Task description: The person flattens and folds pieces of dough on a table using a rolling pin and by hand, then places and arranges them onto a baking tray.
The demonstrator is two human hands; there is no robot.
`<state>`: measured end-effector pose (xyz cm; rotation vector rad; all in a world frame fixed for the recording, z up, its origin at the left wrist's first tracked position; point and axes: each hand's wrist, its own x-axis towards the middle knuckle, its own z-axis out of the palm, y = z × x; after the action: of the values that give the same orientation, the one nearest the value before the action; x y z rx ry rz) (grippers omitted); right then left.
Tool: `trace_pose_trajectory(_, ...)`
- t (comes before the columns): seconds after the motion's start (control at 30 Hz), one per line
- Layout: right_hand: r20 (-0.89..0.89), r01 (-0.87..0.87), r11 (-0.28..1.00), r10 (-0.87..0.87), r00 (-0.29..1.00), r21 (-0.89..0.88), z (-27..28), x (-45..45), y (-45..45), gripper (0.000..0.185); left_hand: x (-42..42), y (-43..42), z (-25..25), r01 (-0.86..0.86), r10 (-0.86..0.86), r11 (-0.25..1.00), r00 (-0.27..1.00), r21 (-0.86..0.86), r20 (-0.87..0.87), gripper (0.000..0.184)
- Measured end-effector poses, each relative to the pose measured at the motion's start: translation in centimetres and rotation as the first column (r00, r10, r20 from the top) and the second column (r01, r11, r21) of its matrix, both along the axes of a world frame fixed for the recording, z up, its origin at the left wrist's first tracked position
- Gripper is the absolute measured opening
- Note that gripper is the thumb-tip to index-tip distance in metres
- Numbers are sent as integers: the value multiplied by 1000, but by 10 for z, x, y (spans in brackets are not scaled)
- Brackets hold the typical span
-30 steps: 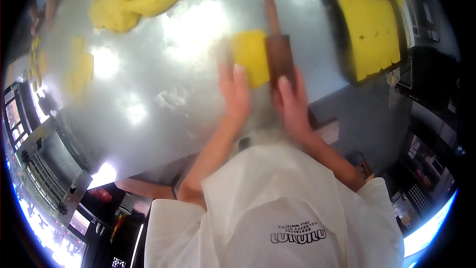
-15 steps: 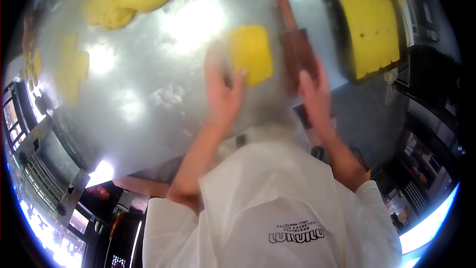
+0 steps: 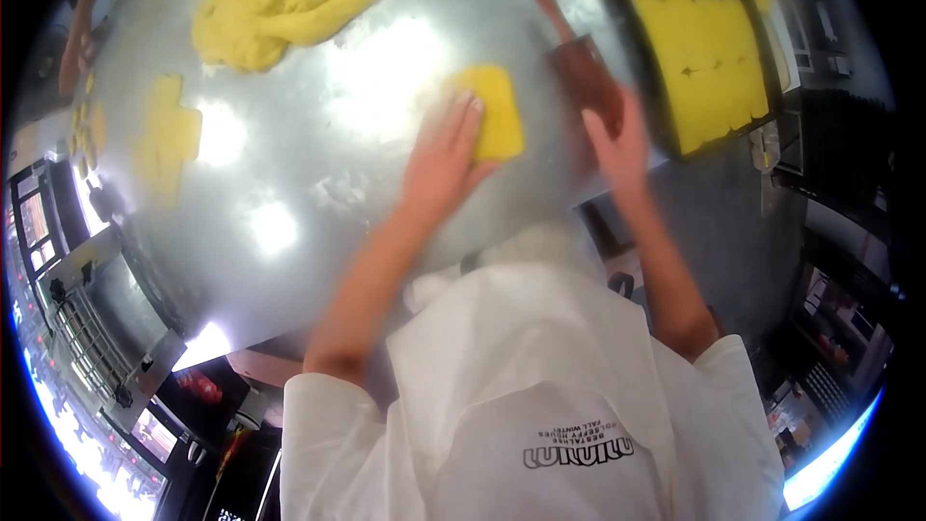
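On the table (image 3: pixel 299 280) | left hand (image 3: pixel 446 154) flat, partly hiding dough (image 3: pixel 499 116) | right hand (image 3: pixel 622 145) at rolling pin (image 3: pixel 584 72), grip unclear

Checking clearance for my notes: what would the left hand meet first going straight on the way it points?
Likely the flat, yellow, round-cornered dough piece; the left hand overlaps its edge, though contact is unclear.

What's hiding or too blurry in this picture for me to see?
In the head view:
Dough square: left side partly covered by the left hand.
Rolling pin: near handle unseen, apparently behind the right hand.
Big dough lump: far end cut off by the top edge.
Another person's arm: too small and blurred.
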<state>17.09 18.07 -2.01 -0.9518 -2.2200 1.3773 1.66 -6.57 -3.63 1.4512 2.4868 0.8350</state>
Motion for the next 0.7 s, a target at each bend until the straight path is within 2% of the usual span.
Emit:
trace_pose_trajectory(0.2, 58, 35, 999, -36, 998, 29, -1, 2, -1, 70, 20, 11, 15, 51, -52, 997, 999, 62, 15, 95)
trace_pose_trajectory(0.3, 60, 40, 999, -42, 997, 35, -3, -1, -1, 69, 23, 22, 11, 100, -101, 991, 995, -91, -15, 93)
trace_pose_trajectory(0.37, 110, 49, 998, -54, 992, 44, 4, 0, -4, 69, 27, 24, 11, 79, -80, 992, 997, -101, -10, 92)
trace_pose_trajectory(0.5, 36, 62, 996, -64, 997, 67, -1, -7, -3, 67, 25, 25, 17, 70, -74, 993, 996, -96, -43, 84)
trace_pose_trajectory(0.6, 91, 92, 995, -94, 991, 29, 8, -3, -7, 66, 9, 17, 24, -21, 6, 993, 992, 119, 129, 74)
trace_pose_trajectory(0.63, 123, 93, 995, -98, 988, 40, 13, -4, -8, 66, -3, 20, 32, -110, 94, 978, 991, 176, 99, 62)
trace_pose_trajectory(0.67, 149, 89, 995, -96, 984, 51, 14, -6, -8, 65, -16, 22, 44, -218, 191, 951, 972, 217, 140, 51)
trace_pose_trajectory(0.7, 118, 87, 996, -90, 989, 29, 12, -7, -7, 65, -30, 24, 36, -262, 233, 929, 963, 261, 136, 45)
